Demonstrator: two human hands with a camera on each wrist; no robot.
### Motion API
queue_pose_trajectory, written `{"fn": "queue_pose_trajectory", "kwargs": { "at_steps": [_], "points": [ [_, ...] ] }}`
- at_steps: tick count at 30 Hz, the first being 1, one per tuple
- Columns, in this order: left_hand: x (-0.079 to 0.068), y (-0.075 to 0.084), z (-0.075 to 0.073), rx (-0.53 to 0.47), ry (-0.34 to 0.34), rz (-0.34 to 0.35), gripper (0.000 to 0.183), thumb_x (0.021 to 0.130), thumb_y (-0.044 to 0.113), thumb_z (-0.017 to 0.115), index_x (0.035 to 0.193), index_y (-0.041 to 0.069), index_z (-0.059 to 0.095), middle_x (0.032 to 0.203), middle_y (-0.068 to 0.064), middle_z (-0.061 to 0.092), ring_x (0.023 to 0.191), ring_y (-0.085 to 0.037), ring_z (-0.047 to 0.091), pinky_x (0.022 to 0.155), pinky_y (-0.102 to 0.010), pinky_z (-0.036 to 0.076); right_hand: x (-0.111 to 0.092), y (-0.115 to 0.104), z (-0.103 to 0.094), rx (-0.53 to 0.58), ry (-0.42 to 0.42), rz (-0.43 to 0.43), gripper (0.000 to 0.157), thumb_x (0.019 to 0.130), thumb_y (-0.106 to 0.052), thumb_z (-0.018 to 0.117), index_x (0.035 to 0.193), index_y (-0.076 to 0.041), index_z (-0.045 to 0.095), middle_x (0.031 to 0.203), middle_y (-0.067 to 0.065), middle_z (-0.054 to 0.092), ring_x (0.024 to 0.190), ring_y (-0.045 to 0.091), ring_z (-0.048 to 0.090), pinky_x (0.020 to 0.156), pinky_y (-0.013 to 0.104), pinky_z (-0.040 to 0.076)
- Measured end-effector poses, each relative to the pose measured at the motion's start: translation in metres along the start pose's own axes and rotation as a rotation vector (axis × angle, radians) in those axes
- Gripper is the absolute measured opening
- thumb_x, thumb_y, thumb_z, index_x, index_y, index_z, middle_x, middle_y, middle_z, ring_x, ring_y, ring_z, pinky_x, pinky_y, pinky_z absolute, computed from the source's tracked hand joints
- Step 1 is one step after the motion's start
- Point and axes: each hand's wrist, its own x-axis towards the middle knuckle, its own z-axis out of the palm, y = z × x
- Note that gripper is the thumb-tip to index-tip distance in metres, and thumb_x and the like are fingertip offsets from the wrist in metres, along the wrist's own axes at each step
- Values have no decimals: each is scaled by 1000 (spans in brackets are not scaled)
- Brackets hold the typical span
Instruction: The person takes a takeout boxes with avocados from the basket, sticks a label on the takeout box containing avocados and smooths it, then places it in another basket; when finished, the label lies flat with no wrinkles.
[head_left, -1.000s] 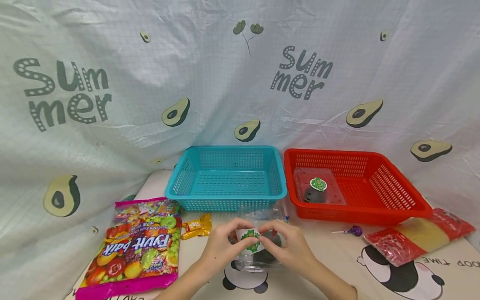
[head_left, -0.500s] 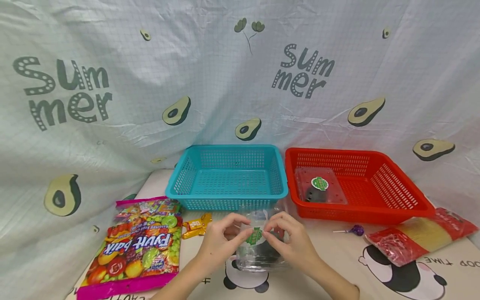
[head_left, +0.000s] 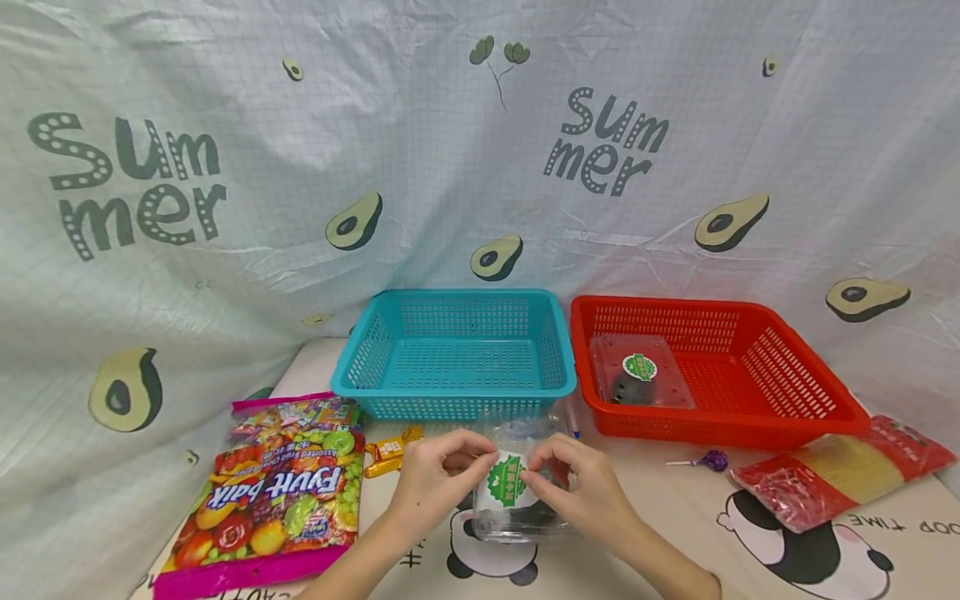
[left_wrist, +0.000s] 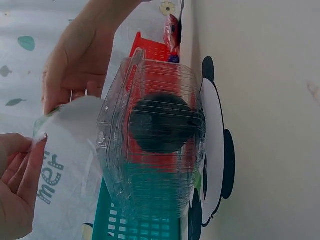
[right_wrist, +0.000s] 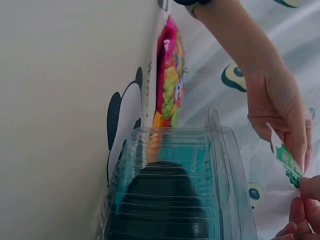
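L hand [head_left: 438,475] & R hand [head_left: 581,483], lower ctr of frame: fingers bent, gap small, each pinching an edge of the white/grn label [head_left: 507,479]. Label now faces cam; half a sec ago it was tilted & partly covered. Below it, clear box [left_wrist: 150,200] w/ dark item [left_wrist: 162,122] inside, on table [head_left: 645,517], same spot. Candy bag [head_left: 277,492] lower L, orange pkt [head_left: 386,457] beside it, lollipop [head_left: 715,460] & red/yellow pkt [head_left: 840,479] lower R, all unmoved. Farther: teal basket [head_left: 453,393] ctr, red basket [head_left: 720,429] R w/ 2nd box [head_left: 671,387], unchanged.
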Motion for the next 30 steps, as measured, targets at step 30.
{"fn": "queue_pose_trajectory", "kwargs": {
  "at_steps": [30],
  "points": [
    [6,34,-8,-134,-23,-286,10,76,5,67,86,3,64,75,-7,68,65,-9,62,61,-26,52,7,-2,-6,-318,126,-404,18,88,-26,53,78,-13,60,71,-7,55,66,6,43,55,10,37]
  ]
}}
